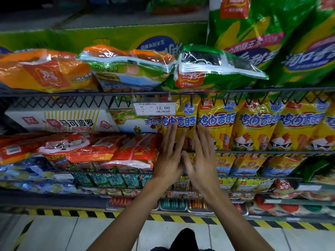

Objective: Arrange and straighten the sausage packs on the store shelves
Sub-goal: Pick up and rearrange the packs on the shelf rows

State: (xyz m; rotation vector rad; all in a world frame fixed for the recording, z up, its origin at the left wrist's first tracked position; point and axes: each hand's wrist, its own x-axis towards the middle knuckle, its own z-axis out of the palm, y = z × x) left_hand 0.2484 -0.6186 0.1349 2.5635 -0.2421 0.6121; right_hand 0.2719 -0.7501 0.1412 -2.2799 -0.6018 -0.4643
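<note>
Your left hand (169, 156) and right hand (200, 160), fingers straight and flat, press the leftmost upright yellow plastic sausage pack (181, 122) on the black wire shelf (253, 152), under the white price tag (154, 109).

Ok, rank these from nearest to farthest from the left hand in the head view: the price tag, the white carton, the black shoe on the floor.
From the left hand:
1. The price tag, just above it, hanging from the upper shelf's wire edge.
2. The white carton, up and off to its left, on the shelf.
3. The black shoe, far below, on the floor tiles.
</note>
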